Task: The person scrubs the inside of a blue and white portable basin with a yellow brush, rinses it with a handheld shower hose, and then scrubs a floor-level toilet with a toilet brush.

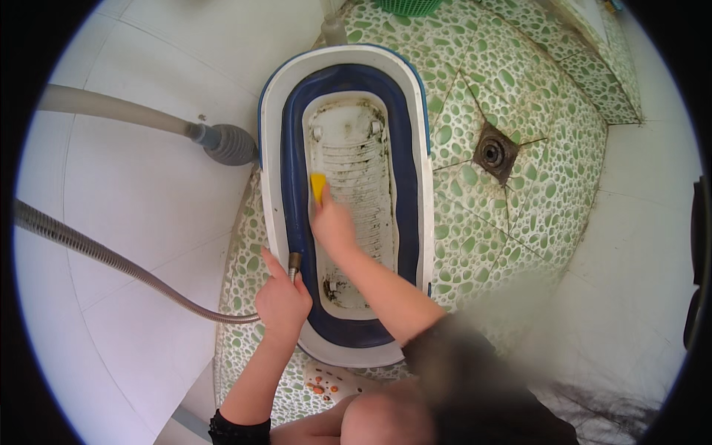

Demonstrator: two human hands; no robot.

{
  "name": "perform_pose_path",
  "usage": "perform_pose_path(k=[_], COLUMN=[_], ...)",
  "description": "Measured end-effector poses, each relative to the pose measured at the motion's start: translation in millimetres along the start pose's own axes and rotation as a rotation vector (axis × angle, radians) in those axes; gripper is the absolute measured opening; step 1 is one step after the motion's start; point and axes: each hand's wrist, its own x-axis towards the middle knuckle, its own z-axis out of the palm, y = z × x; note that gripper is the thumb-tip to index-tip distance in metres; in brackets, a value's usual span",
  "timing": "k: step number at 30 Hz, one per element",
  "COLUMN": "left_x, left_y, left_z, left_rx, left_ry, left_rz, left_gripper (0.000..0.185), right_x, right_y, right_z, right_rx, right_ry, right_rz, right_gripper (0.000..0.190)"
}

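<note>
A collapsible plastic tub [347, 349] with a white rim and a dark blue folding band stands on the floor before me. Dark grime marks its ribbed white bottom [350, 167]. My right hand [335, 228] reaches inside and grips a yellow tool [317, 187], perhaps a scraper or brush handle, at the left inner side of the bottom. My left hand [282, 300], at the tub's left rim, is closed around the end of a flexible metal shower hose [139, 273], its forefinger stretched out. The hose's metal end fitting [295, 260] points into the tub; no water can be made out.
A square floor drain [495, 153] lies right of the tub in green pebble-patterned tiles. A grey drain pipe [117, 107] with a ribbed rubber end [231, 146] meets the left side. A green basket [409, 4] stands beyond; a perforated shoe [334, 384] is near me.
</note>
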Motion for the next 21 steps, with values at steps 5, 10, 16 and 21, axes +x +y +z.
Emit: perform_pose_path(k=[5,10,16,21], left_x=[-2.3,-1.9,-2.2,4.1], left_y=[0.7,-4.6,-2.2,-0.9], left_z=[3.3,3.1,8.7,1.6], left_rx=[-0.004,0.000,-0.039,-0.032], left_ry=[0.030,0.024,0.086,0.095], left_rz=[0.017,0.005,0.041,0.027], left_gripper=[0.081,0.082,0.080,0.077], right_x=[52.9,21.8,61.3,20.7], right_y=[-10.2,-9.4,-11.5,-4.2], right_z=[-20.7,-9.0,-33.1,-2.4], right_rx=[-0.097,-0.281,-0.483,-0.356], right_ry=[0.109,-0.018,0.085,0.082], right_rz=[-0.139,-0.073,-0.205,-0.156], right_gripper=[0.047,0.054,0.050,0.052])
